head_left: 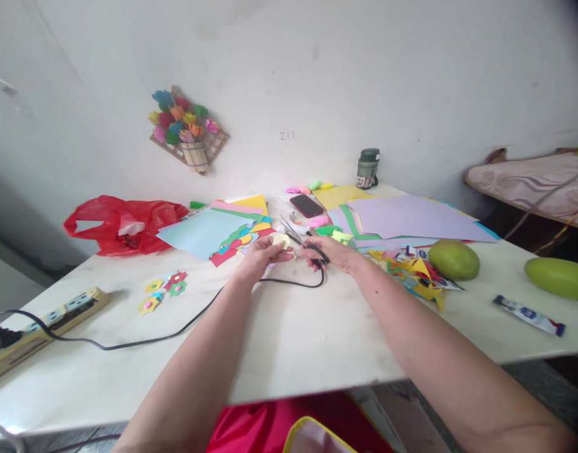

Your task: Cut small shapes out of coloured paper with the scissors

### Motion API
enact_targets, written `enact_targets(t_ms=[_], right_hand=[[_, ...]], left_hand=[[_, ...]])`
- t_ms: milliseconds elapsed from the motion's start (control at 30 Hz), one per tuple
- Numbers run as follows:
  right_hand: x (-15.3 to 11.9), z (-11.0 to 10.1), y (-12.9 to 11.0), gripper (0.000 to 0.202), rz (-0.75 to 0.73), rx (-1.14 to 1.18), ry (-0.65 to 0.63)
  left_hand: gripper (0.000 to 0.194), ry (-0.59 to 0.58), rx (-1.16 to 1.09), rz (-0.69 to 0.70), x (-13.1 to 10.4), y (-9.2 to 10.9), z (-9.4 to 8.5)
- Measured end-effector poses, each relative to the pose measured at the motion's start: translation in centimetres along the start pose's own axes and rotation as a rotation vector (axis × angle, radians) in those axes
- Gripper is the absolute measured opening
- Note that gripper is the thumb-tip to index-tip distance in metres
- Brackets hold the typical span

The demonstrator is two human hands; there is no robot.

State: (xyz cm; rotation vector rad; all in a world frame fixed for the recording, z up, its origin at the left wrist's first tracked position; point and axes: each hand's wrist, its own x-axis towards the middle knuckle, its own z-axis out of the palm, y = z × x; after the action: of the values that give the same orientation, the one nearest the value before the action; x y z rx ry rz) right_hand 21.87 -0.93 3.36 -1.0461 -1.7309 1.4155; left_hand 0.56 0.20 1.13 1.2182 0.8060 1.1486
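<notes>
My left hand (265, 253) pinches a small pale yellow piece of paper (281, 240) over the middle of the white table. Just to its right, my right hand (327, 250) is closed on black-handled scissors (296, 237), whose blades point up and left, beside the yellow piece. Below both hands a black cable (289, 282) runs along the tabletop. Cut coloured shapes (237, 244) lie beyond my left hand, and small paper flowers (164, 290) rest on the table to the left.
Left: a red plastic bag (123, 220) and a power strip (57, 321). Behind: a phone (306, 206), coloured sheets (407, 216) and a flask (367, 168). Right: paper scraps (419, 277), green fruits (454, 259) and a tube (529, 316). The table's front edge (308, 391) is near.
</notes>
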Motion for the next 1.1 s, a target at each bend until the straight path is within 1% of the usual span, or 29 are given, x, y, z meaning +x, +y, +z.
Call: enact_targets(t_ms=[300,600,767,967,1100], right_hand=[[0.13,-0.59,0.24,0.031,0.052,-0.161,-0.053],[-0.10,-0.61,-0.06,0.030,0.086,-0.220,-0.082],[0.20,-0.70,0.34,0.030,0.066,-0.211,-0.119],[0.11,-0.65,0.27,0.031,0.062,-0.222,-0.128],[0.18,-0.71,0.44,0.033,0.046,-0.204,-0.136]], left_hand=[[0.034,-0.010,-0.044,0.019,-0.11,0.23,0.18],[0.035,-0.033,-0.032,0.015,-0.12,0.18,-0.05],[0.035,-0.031,-0.042,-0.007,-0.24,0.28,-0.02],[0.036,-0.020,-0.063,-0.029,-0.33,0.38,0.02],[0.033,-0.024,-0.073,-0.024,-0.28,0.30,-0.13]])
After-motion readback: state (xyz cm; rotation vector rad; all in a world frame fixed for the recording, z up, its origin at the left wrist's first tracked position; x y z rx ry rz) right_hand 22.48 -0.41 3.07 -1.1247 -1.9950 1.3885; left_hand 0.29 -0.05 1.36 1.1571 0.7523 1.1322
